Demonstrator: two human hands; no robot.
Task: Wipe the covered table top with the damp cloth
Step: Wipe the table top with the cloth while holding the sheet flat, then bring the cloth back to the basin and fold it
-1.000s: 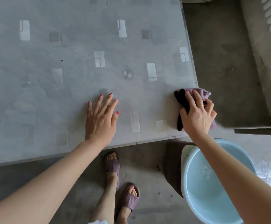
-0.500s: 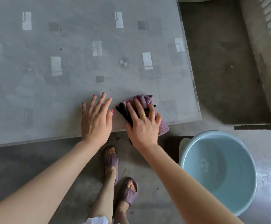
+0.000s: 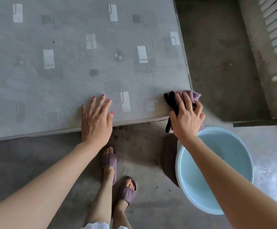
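Observation:
The table top (image 3: pixel 68 71) is covered with a grey sheet printed with pale rectangles and fills the upper left. My left hand (image 3: pixel 97 119) lies flat, fingers spread, on its near edge. My right hand (image 3: pixel 186 117) presses a purple and black damp cloth (image 3: pixel 193 95) at the table's near right corner. Its fingers curl over the cloth, and part of the cloth hangs over the edge.
A light blue basin (image 3: pixel 233 156) with water stands on the concrete floor to the right, under my right forearm. A dark cloth (image 3: pixel 168 159) lies on the floor beside it. My feet in purple slippers (image 3: pixel 128 190) stand below the table edge. A white radiator (image 3: pixel 276 25) lines the right wall.
My right hand slid the cloth left along the near edge to beside my left hand, then back right to the table's corner. My left hand stayed in place.

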